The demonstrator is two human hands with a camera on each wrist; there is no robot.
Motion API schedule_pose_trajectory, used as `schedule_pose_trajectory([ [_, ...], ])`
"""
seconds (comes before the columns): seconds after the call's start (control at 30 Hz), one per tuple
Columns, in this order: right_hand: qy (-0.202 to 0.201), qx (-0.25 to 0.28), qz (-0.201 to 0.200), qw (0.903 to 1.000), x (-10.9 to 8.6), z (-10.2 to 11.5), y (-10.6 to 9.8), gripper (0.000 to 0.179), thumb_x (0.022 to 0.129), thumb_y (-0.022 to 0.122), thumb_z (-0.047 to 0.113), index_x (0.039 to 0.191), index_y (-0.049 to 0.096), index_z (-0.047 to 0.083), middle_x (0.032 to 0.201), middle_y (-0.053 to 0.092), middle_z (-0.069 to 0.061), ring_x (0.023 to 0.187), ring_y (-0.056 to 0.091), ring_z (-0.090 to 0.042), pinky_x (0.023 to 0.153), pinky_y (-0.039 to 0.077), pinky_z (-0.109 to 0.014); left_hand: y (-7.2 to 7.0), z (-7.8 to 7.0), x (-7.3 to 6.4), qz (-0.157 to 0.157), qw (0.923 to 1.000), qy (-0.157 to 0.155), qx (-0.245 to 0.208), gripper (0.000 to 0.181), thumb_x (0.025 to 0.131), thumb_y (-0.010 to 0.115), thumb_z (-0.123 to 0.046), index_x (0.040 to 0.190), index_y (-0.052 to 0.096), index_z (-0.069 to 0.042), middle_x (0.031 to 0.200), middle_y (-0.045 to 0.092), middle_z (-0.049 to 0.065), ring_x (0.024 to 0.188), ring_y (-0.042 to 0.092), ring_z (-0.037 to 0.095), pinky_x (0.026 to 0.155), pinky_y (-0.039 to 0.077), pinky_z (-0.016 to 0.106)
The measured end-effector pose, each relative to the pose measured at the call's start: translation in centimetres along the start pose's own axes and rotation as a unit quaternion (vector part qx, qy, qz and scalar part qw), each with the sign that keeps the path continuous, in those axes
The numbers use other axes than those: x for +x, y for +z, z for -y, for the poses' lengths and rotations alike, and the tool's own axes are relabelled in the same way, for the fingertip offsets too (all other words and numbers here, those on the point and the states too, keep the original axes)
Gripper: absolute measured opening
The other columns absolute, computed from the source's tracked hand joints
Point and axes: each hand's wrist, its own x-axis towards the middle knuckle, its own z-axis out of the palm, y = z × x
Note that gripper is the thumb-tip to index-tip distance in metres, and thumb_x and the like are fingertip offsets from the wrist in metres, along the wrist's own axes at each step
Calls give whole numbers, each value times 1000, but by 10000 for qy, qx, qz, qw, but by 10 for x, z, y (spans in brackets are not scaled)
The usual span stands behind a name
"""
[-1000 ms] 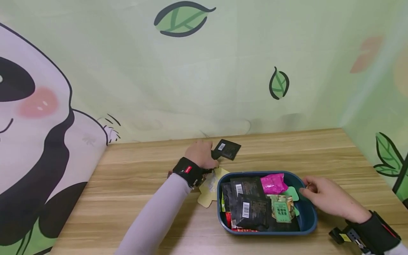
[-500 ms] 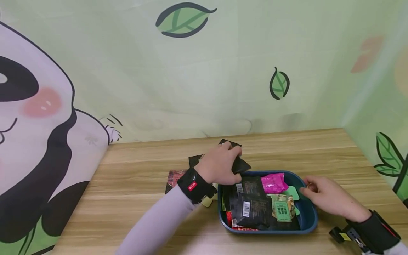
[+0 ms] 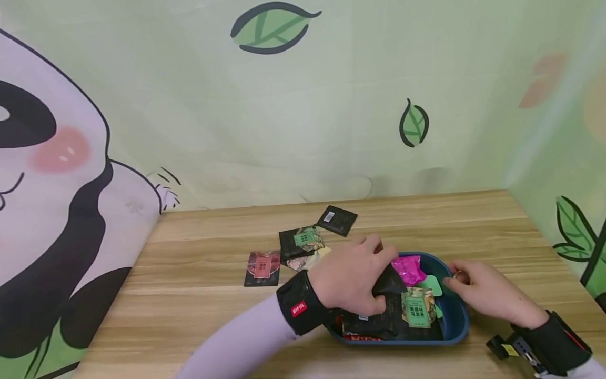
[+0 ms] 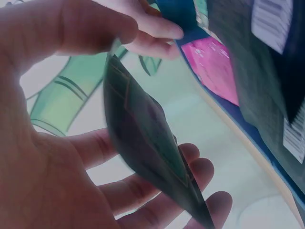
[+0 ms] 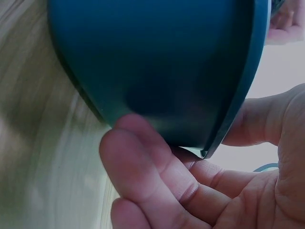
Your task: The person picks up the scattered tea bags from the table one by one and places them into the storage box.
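Note:
My left hand (image 3: pixel 352 276) is over the left part of a blue plastic bin (image 3: pixel 455 323). Between its thumb and fingers it pinches a flat black sachet (image 4: pixel 143 129), seen nearly edge-on in the left wrist view. Inside the bin lie several black sachets, one with a green label (image 3: pixel 417 311), and a pink crinkled packet (image 3: pixel 408 269). At the bin's right end, my right hand (image 3: pixel 492 293) grips the rim; the right wrist view has the thumb on one side of the rim and fingers against the outer wall (image 5: pixel 157 62).
Left of the bin, on the wooden table (image 3: pixel 189 316), lie a red-and-black sachet (image 3: pixel 262 268) and a black one with a green label (image 3: pixel 300 242). Behind them is a black sachet with a barcode (image 3: pixel 337 220). A pale yellow piece (image 3: pixel 324 252) is partly covered by my left hand.
My left hand has picked up a black sachet from the table and moved it right and nearer, over the bin. The right hand has stayed on the rim.

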Motion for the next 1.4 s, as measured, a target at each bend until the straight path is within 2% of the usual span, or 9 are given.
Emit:
schedule_pose_trajectory([
  [0.17,20,4,14,10000,-1,1,0,27,97,58,27,107,64,3,72,54,3,58,45,-11,53,37,-26,-2,-7,-7,67,9998,165,62,78,74,68,-55,142,49,-22,114,49,-1,93,46,10,68,41,20],
  [0.23,35,36,33,10000,-1,2,0,27,97,58,27,108,64,3,72,54,3,58,45,-11,53,38,-26,-2,-9,-10,115,9997,224,28,85,73,68,-60,146,46,-23,124,49,1,103,49,13,75,45,22],
  [0.3,46,70,52,10000,-1,2,-1,27,96,58,27,108,64,3,72,54,2,58,46,-11,53,38,-26,-2,-8,-13,236,9994,246,-52,96,72,65,-70,153,39,-26,141,44,3,119,48,17,89,48,30],
  [0.4,21,97,70,9999,-1,2,-2,28,97,58,28,108,64,2,72,55,2,58,46,-11,53,38,-26,-1,-5,-18,414,9986,232,-236,117,65,59,-85,161,22,-30,162,23,6,143,32,27,105,40,50],
  [0.47,9,100,67,9999,-1,2,-1,28,96,58,28,108,64,2,71,55,2,58,46,-11,53,38,-27,0,0,-23,495,9981,171,-329,124,62,55,-91,163,13,-32,166,15,5,148,24,29,108,33,57],
  [0.53,-4,99,71,9999,-1,1,-1,28,97,58,27,107,64,3,71,55,3,57,47,-11,52,38,-27,1,6,-28,472,9981,98,-389,126,60,53,-93,163,11,-33,166,15,5,148,24,29,109,31,58],
  [0.87,104,165,168,9997,-1,0,0,31,97,57,30,110,64,3,73,57,1,59,48,-12,53,39,-27,13,56,-70,223,9956,-699,-584,121,65,54,-90,162,21,-28,166,18,9,147,26,34,111,31,53],
  [1.17,64,66,107,9999,-2,0,-1,32,97,57,30,110,64,2,74,59,3,59,48,-11,54,39,-27,42,110,-109,621,9776,-1898,-668,118,67,65,-78,163,22,-24,165,19,15,141,32,46,103,36,62],
  [1.4,76,61,89,9999,-1,0,0,33,97,58,30,111,64,1,74,58,3,60,48,-11,54,39,-27,71,148,-130,819,9702,-2224,-495,113,68,67,-75,160,31,-19,161,28,19,140,34,46,103,37,60],
])
